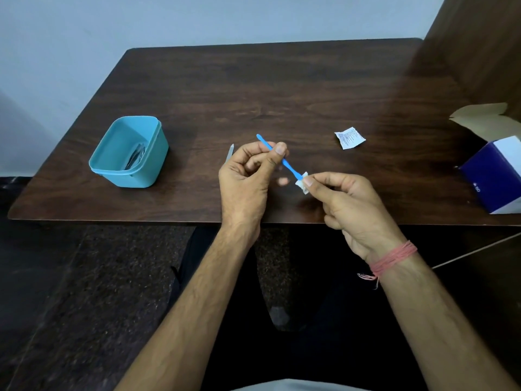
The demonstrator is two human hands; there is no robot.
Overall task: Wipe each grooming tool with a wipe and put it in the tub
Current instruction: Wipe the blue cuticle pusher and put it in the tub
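- Head view, centre of the frame: the left hand (248, 176) pinches a thin blue tool (282, 160) between thumb and curled fingers, gripping it near the middle of its length.
- The blue tool slants from upper left to lower right, its pointed tip sticking out above the left hand and its lower end running toward the right hand (346, 204).
- Just right of centre, the right hand pinches a small folded white wipe (301, 184) between thumb and forefinger, with the wipe wrapped round the lower end of the blue tool.
- Both hands hover above the near edge of the dark wooden table (282, 88), with neither resting on it.
- Left of centre, a teal tub (152, 156) stands on the table, well apart from the hands; metal tools (135, 159) lie inside it, too dim to tell apart.
- Just left of the left hand, the pale pointed end of another slim tool (229, 153) shows on the table, the rest hidden behind the hand.
- Right of centre, a torn white sachet (349, 138) with fine print lies flat on the table.
- At the right edge of the frame, an open blue-and-white box (493, 176) sits with its brown flap raised.
- A pink thread band (394, 256) circles the right wrist.
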